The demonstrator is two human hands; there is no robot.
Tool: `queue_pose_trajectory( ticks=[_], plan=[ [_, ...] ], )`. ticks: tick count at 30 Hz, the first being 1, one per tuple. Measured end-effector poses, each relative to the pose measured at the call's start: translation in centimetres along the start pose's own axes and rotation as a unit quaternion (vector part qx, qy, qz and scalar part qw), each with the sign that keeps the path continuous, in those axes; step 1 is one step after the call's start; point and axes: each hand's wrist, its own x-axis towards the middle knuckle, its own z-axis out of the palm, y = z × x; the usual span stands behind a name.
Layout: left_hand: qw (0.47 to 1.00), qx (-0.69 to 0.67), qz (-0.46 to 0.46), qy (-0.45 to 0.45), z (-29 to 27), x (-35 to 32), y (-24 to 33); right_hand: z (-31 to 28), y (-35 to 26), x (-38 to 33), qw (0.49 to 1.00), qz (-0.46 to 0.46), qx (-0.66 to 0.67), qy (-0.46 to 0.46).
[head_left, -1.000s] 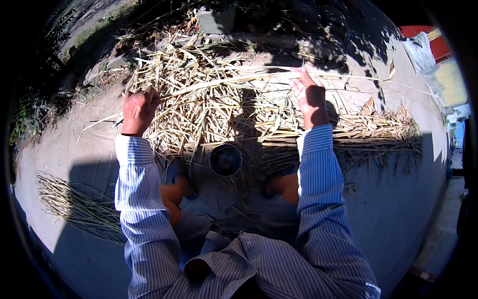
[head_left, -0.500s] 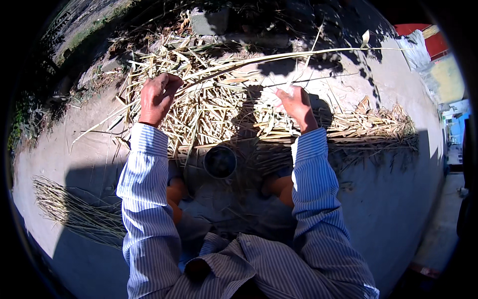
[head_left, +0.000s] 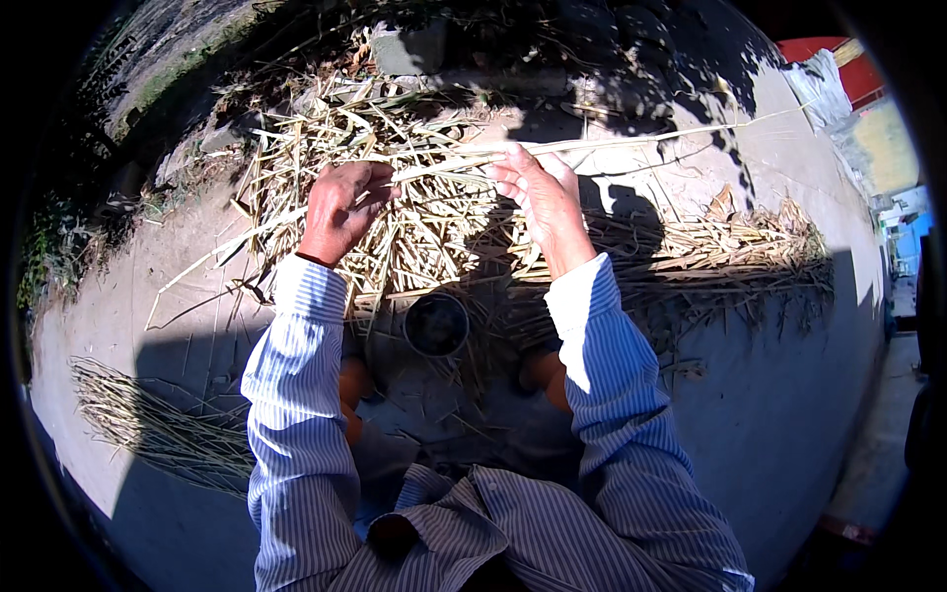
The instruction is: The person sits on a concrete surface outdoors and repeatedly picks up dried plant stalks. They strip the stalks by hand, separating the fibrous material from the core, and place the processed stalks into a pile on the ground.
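Note:
A long, pale dry stalk (head_left: 641,139) stretches across the top of the pile, its thin end reaching far to the right. My left hand (head_left: 340,209) is closed around its thicker part, with the rest slanting down to the left. To the right, my right hand (head_left: 547,202) is against the stalk with fingers stretched toward the left, thumb side up. Its fingers look extended rather than wrapped; the exact contact is partly hidden. Beneath both hands lies a loose heap of dry stalks and leaves (head_left: 414,237).
A dark round container (head_left: 437,325) stands between my feet. Straw-like stems (head_left: 730,252) lie in a row at right, and a bundle of thin stalks (head_left: 148,419) rests on the ground at left. A concrete block (head_left: 409,49) sits beyond the heap, a whitish sack (head_left: 821,89) far right.
My right hand has moved left and up to the stalk, its fingers stretching out. My left hand has shifted right and slightly down with the stalk, whose right part now hangs lower.

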Motion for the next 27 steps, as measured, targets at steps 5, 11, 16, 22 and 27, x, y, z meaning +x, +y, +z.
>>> queue_pose_trajectory(
  ticks=[5, 11, 16, 22, 27],
  plan=[
    [0.992, 0.076, 0.047, 0.084, 1.1, 0.0, 1.4, 0.4, 0.6, -0.6, 0.999, -0.018, -0.034, 0.018],
    [0.981, -0.001, -0.036, 0.188, -1.4, 0.6, -0.1, 0.1, 0.6, -0.2, 0.998, -0.008, -0.047, 0.051],
    [0.97, 0.184, 0.158, 0.021, 2.8, 0.7, 2.0, 2.1, 1.2, -1.8, 0.993, -0.058, -0.098, -0.007],
    [0.998, 0.016, 0.048, 0.032, 2.6, 1.6, 2.1, 1.8, 1.6, -1.8, 0.994, -0.055, -0.089, -0.01],
    [0.895, -0.332, -0.116, 0.275, -4.0, 2.5, -0.4, 0.1, 1.9, -0.7, 0.997, -0.047, -0.056, -0.002]
  ],
)
